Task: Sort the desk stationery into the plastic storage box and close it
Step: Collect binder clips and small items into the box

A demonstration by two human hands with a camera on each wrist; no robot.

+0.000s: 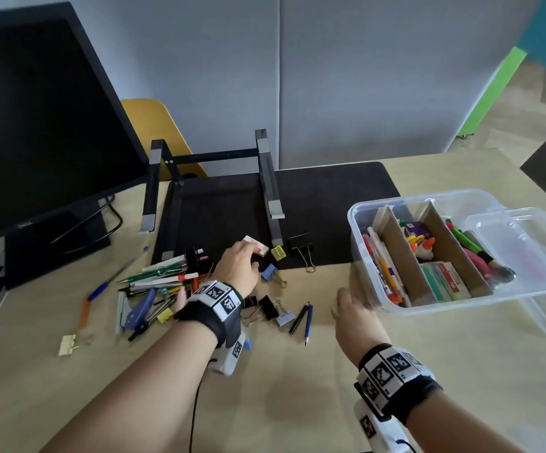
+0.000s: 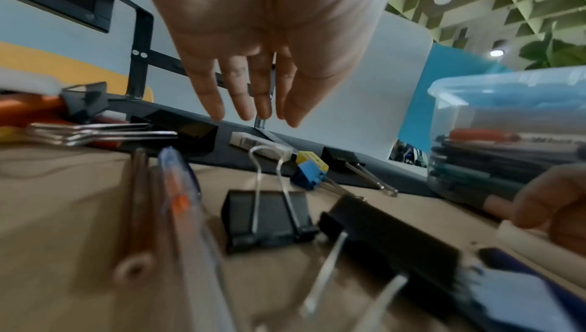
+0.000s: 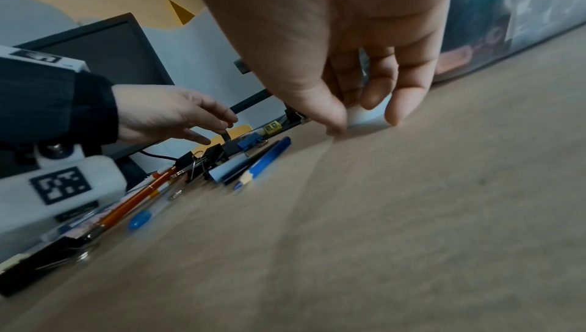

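**Two hands low over the desk, box open at the right**

The left hand [image 1: 237,268] is held over the loose stationery pile, fingers [image 2: 210,97] straight and relaxed, nothing gripped; the fingertips hang just above the white eraser [image 1: 256,245] lying on the black desk mat [image 1: 330,204]. Just right of the eraser a yellow sharpener [image 1: 278,252] is seen, then a large black binder clip [image 1: 301,248]. A blue binder clip [image 1: 270,272] sits at the mat's near edge, right beside that hand.

Over to the right hand [image 1: 354,313]: thumb and fingers are curled down onto the desk [image 1: 297,387], pinched round a small white object [image 3: 364,117] that touches the tabletop. What that object is cannot be told, as it is blurred and mostly hidden.

The plastic storage box [image 1: 363,253] is found at the right, just beyond the right hand, open, divided by cardboard partitions [image 1: 399,256] into three compartments: pens in the left one, erasers and small pieces in the middle, markers in the right. Its clear lid [image 1: 532,256] is laid against the box's right side, off.

Between the two hands, a black pencil and a blue pencil [image 1: 308,322] lie side by side, with more black binder clips [image 1: 266,305] just left of them. Pens, a compass and rulers are heaped left of the left wrist. A monitor [image 1: 36,125] and a laptop stand [image 1: 212,178] are placed at the far side.
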